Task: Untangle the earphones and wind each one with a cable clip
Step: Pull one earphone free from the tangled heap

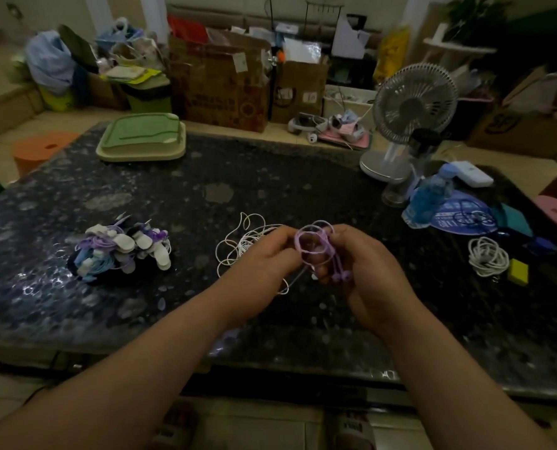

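Reaching forward over the dark speckled table (pixel 270 177), both forearms angled inward, hands close together just above the surface. Left hand (pixel 264 254) curled, fingertips pinched on the purple earphone cord (pixel 312 245); right hand (pixel 368 271) half-closed around the same cord, loops draped over its fingers (pixel 338 235), purple earbuds (pixel 342 276) dangling beneath. Just beyond and beneath the left hand, a loose white earphone tangle (pixel 244 241) lying on the table, partly hidden by that hand. Well left of the left hand, a heap of wound earphones and cable clips (pixel 124 251). Right of the right hand, apart, a coiled white cable (pixel 488 256) beside a yellow block (pixel 518 271). Farther beyond the right hand, a blue bottle (pixel 429 198) and a white desk fan (pixel 410 108). Far beyond the left hand, a green tray (pixel 142 138).
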`<state>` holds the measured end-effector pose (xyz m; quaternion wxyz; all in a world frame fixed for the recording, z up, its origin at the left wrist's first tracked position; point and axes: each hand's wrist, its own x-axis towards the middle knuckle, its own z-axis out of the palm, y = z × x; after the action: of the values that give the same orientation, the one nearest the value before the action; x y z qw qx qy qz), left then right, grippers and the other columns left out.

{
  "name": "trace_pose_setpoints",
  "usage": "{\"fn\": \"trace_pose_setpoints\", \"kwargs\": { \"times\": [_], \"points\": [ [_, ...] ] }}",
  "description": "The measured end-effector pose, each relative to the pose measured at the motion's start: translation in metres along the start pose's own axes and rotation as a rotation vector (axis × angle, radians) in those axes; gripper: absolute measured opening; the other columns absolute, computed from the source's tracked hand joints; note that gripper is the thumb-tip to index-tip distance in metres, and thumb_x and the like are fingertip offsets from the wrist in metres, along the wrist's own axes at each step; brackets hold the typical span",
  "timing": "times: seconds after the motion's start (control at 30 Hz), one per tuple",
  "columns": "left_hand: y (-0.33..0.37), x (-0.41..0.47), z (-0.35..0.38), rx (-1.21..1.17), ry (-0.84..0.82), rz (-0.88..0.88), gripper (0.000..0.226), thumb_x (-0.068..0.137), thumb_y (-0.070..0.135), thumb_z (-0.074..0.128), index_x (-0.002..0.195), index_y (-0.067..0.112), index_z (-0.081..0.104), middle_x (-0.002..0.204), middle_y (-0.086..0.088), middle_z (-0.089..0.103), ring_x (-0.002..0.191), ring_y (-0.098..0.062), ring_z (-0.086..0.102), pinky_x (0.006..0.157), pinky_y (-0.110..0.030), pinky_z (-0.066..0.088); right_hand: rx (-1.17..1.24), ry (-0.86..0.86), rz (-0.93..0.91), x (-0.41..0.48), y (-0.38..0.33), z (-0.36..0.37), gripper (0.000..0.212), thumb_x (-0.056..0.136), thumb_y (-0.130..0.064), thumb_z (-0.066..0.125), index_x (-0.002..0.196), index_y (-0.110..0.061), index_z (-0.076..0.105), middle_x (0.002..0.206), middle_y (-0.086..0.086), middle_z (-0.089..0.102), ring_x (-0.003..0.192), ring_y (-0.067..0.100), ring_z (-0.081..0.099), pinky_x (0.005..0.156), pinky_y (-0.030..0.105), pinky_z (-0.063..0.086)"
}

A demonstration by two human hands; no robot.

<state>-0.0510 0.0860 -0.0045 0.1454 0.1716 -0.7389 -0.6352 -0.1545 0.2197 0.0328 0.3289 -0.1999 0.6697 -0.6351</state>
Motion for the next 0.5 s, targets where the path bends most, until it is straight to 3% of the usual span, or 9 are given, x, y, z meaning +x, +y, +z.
{"fn": "trace_pose_setpoints", "kwargs": {
  "times": [0.07,0.17,0.23,0.27,0.3,0.37,0.43,0.5],
  "points": [
    [0.001,0.002,0.003,-0.011,0.006,-0.02,0.031,0.1,0.018,0.054,0.128,0.027,0.064,0.117,0.01,0.073,0.112,-0.01,0.067,0.104,-0.042,0.052,0.069,0.016,0.039,-0.002,-0.003,0.0,0.035,0.103,-0.029,0.051,0.094,-0.005,0.075,0.079,0.021,0.07,0.066,0.021,0.062,0.056,0.026,0.046],
    [-0.003,0.003,0.002,0.131,0.015,0.077,0.052,0.097,0.026,0.062,0.147,0.033,0.049,0.138,0.009,0.06,0.127,-0.006,0.057,0.11,-0.04,0.049,0.322,-0.106,0.043,-0.005,-0.012,-0.005,0.032,0.099,-0.03,0.05,0.072,-0.013,0.057,0.053,0.004,0.046,0.046,0.014,0.044,0.043,0.024,0.039],
    [-0.003,0.001,0.006,0.272,-0.064,0.134,0.053,0.099,0.026,0.071,0.147,0.031,0.049,0.142,0.012,0.055,0.129,0.005,0.052,0.107,-0.02,0.046,0.484,-0.195,0.003,-0.005,-0.017,-0.009,0.033,0.095,-0.031,0.049,0.066,-0.016,0.047,0.05,-0.001,0.036,0.045,0.013,0.035,0.044,0.025,0.038],
    [-0.002,0.0,0.009,0.321,-0.11,0.132,0.042,0.099,0.025,0.07,0.139,0.029,0.056,0.134,0.014,0.06,0.12,0.009,0.056,0.098,-0.013,0.046,0.532,-0.212,-0.015,-0.005,-0.018,-0.013,0.033,0.094,-0.033,0.051,0.066,-0.017,0.043,0.051,-0.002,0.033,0.047,0.013,0.033,0.045,0.024,0.039],
    [-0.002,0.0,0.012,0.364,-0.135,0.12,0.026,0.101,0.023,0.068,0.125,0.027,0.063,0.12,0.015,0.067,0.107,0.01,0.061,0.089,-0.012,0.047,0.567,-0.217,-0.035,-0.005,-0.02,-0.016,0.035,0.093,-0.035,0.054,0.066,-0.018,0.041,0.053,-0.003,0.03,0.049,0.012,0.032,0.047,0.024,0.04],
    [-0.004,0.001,0.015,0.373,-0.142,0.09,0.005,0.102,0.02,0.065,0.103,0.022,0.069,0.095,0.008,0.074,0.086,0.002,0.067,0.081,-0.026,0.052,0.635,-0.213,-0.086,-0.006,-0.025,-0.025,0.037,0.091,-0.037,0.06,0.065,-0.02,0.042,0.057,-0.004,0.03,0.053,0.011,0.031,0.049,0.024,0.04],
    [-0.007,0.001,0.011,0.298,-0.167,0.001,0.006,0.104,0.02,0.062,0.101,0.02,0.068,0.084,0.0,0.076,0.079,-0.013,0.069,0.079,-0.037,0.054,0.66,-0.181,-0.142,-0.005,-0.029,-0.035,0.036,0.092,-0.037,0.06,0.063,-0.02,0.046,0.061,-0.005,0.033,0.055,0.01,0.035,0.051,0.023,0.039],
    [-0.004,-0.003,0.009,0.147,-0.204,-0.068,0.01,0.107,0.021,0.056,0.105,0.015,0.064,0.076,-0.004,0.073,0.074,-0.022,0.067,0.077,-0.041,0.052,0.641,-0.13,-0.165,-0.006,-0.032,-0.045,0.038,0.095,-0.036,0.055,0.061,-0.021,0.047,0.061,-0.005,0.033,0.055,0.009,0.037,0.05,0.021,0.035]
  ]
}}
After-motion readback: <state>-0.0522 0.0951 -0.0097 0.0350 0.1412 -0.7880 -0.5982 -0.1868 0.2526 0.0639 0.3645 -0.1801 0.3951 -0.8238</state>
